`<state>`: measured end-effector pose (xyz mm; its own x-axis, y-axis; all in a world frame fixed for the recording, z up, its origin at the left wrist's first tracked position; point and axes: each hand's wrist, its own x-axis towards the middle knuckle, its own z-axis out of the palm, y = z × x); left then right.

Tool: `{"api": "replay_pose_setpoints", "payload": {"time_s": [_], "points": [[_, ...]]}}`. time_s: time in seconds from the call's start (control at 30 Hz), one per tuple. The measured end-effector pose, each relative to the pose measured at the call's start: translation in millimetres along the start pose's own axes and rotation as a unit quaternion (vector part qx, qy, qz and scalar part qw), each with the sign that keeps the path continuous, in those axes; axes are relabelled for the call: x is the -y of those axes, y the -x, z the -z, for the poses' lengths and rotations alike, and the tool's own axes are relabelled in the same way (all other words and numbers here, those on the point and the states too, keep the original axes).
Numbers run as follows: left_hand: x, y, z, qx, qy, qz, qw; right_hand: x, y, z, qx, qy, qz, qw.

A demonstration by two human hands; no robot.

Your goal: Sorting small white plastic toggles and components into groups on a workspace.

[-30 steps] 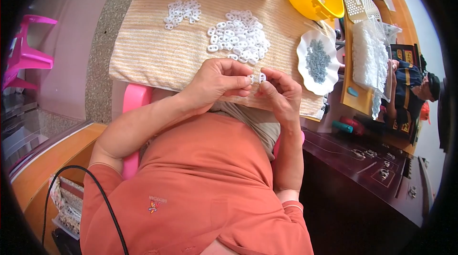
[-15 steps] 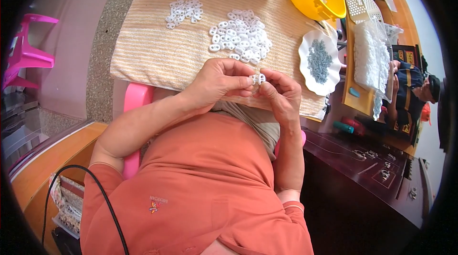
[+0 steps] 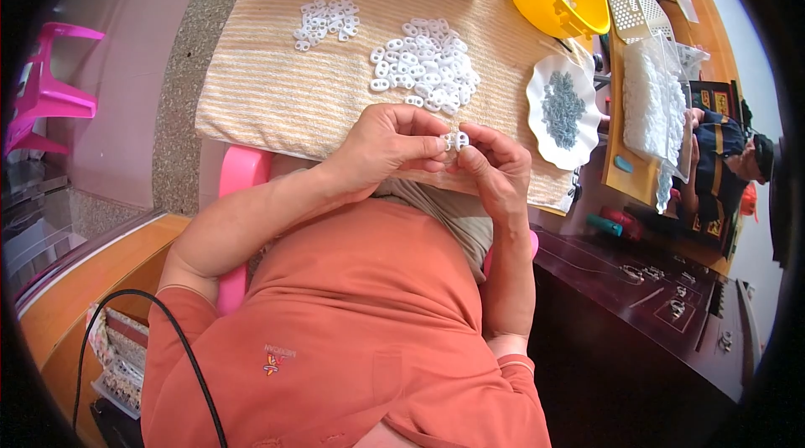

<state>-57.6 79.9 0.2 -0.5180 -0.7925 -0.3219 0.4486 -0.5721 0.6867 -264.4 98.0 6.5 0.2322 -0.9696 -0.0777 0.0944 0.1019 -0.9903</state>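
Hands, left hand (image 3: 387, 144) and right hand (image 3: 495, 167), pinch a white piece (image 3: 457, 141) beside piled pieces (image 3: 426, 66)

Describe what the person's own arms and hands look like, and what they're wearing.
Both the left hand and right hand are bare, with no gloves, and both forearms are uncovered. Short orange sleeves of an orange shirt with a small chest emblem end above the elbows. A black cable crosses the left shoulder.
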Motion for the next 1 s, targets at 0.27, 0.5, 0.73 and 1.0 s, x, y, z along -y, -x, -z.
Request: {"api": "replay_pose_setpoints", "payload": {"time_s": [0.27,0.5,0.73,1.0], "points": [[-1.6,0.5,-1.5,-0.009,-0.002,0.008,1.0,1.9,0.3,-1.0,-0.004,0.011,-0.005,1.0],[-1.3,0.1,-1.5,-0.006,-0.002,0.005,1.0,0.6,-0.4,-1.7,0.002,0.013,-0.01,1.0],[0.7,-1.4,-0.9,-0.004,-0.007,-0.005,1.0,0.1,-0.2,-3.5,0.006,0.005,-0.01,1.0],[1.5,-1.8,0.1,-0.004,-0.001,0.001,1.0,-0.3,-0.6,-2.3,0.017,-0.013,-0.026,0.999]]}}
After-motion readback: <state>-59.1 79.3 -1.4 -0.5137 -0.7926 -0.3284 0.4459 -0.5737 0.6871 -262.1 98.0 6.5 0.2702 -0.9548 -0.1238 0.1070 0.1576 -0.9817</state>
